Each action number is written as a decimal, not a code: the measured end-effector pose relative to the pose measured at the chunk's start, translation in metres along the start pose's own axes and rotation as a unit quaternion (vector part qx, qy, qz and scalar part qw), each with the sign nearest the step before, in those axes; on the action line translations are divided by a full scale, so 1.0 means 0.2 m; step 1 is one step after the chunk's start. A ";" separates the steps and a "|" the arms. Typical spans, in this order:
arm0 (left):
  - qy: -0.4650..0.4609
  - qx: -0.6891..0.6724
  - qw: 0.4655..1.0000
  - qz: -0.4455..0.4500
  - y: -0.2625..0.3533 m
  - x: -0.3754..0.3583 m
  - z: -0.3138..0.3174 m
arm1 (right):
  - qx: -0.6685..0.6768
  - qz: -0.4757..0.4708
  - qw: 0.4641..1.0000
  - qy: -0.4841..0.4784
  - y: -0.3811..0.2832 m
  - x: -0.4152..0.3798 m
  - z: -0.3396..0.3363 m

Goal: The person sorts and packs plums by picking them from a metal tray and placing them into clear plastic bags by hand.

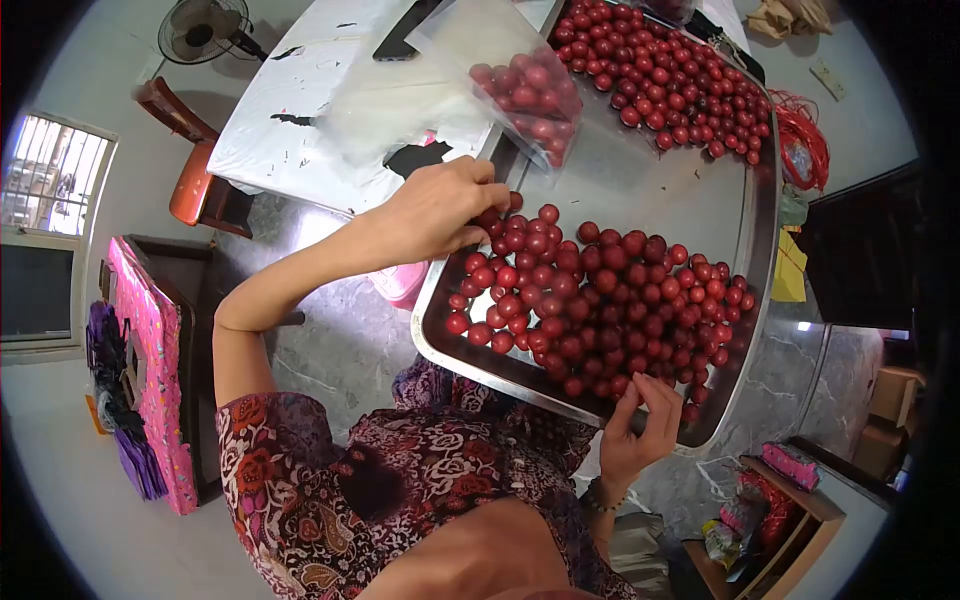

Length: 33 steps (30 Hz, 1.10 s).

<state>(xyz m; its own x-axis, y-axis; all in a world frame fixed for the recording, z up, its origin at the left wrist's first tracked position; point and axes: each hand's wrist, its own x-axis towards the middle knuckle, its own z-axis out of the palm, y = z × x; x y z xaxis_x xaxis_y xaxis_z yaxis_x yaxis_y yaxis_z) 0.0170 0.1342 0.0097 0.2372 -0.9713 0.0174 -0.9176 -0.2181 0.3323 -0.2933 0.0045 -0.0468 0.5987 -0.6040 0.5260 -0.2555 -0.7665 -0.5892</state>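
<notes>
Metal tray (640,190) in front of me, clock read from its centre. Near pile of red fruit (610,285) fills it from 4 to 8; far pile of red fruit (670,85) runs 12 to 2. My left hand (435,210) is at 9, over the rim, fingers curled, thumb and fingertips around fruit at the near pile's edge; can't tell if I'm pinching one. My right hand (648,425) is at 6, fingers bent close together against the near pile; grip on any fruit can't be told. Clear plastic bag (490,35), part-filled with fruit, at 11. White-covered table (270,100) at 10, dark flat device (398,40) on it.
</notes>
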 end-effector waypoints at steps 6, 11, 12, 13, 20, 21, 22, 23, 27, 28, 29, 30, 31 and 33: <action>0.031 0.023 0.999 0.023 -0.02 0.00 0.03 | 0.000 0.009 1.000 0.001 0.00 0.00 0.00; -0.013 -0.236 0.970 -0.048 0.00 0.01 -0.07 | 0.003 0.012 1.000 0.002 0.00 0.00 0.00; -0.044 -0.348 0.933 -0.080 -0.03 0.01 -0.06 | 0.003 0.008 1.000 0.003 0.00 0.00 0.00; -0.044 -0.347 0.933 -0.079 -0.04 0.01 -0.03 | 0.003 0.008 1.000 0.005 0.00 0.00 0.00; -0.031 -0.698 0.707 -0.110 -0.04 0.03 -0.01 | 0.006 0.012 1.000 0.000 0.01 -0.01 0.00; -0.041 -0.744 0.653 -0.135 -0.04 0.03 -0.02 | 0.003 0.008 1.000 0.000 0.01 -0.01 0.00; -0.041 -0.743 0.654 -0.134 -0.04 0.04 -0.02 | 0.003 0.008 1.000 0.001 0.01 0.00 -0.01; -0.046 -0.772 0.620 -0.134 -0.05 0.04 -0.01 | 0.003 0.010 1.000 0.000 0.01 0.00 -0.01; -0.042 -0.833 0.536 -0.133 -0.07 0.04 0.04 | 0.006 0.012 1.000 0.000 0.00 0.00 -0.01; -0.042 -0.832 0.536 -0.133 -0.09 0.04 0.06 | 0.007 0.012 1.000 0.001 0.00 0.00 -0.01; -0.044 -0.845 0.521 -0.112 -0.12 0.04 0.10 | 0.008 0.011 1.000 0.000 0.00 0.00 -0.01; -0.045 -0.857 0.504 -0.091 -0.13 0.04 0.11 | 0.008 0.009 1.000 0.000 0.00 0.00 -0.01; -0.045 -0.857 0.505 -0.091 -0.13 0.04 0.11 | 0.009 0.009 1.000 0.001 0.00 0.00 -0.01; -0.047 -0.864 0.493 -0.094 -0.12 0.05 0.10 | 0.009 0.010 1.000 0.001 0.00 0.00 -0.01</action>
<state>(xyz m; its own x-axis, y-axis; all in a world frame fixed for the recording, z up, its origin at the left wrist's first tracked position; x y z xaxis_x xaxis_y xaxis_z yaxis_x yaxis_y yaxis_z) 0.0360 0.1282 -0.0166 0.1759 -0.9670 -0.1844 0.7776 0.0216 0.6284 -0.2946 0.0038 -0.0456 0.5923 -0.6198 0.5147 -0.2541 -0.7500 -0.6107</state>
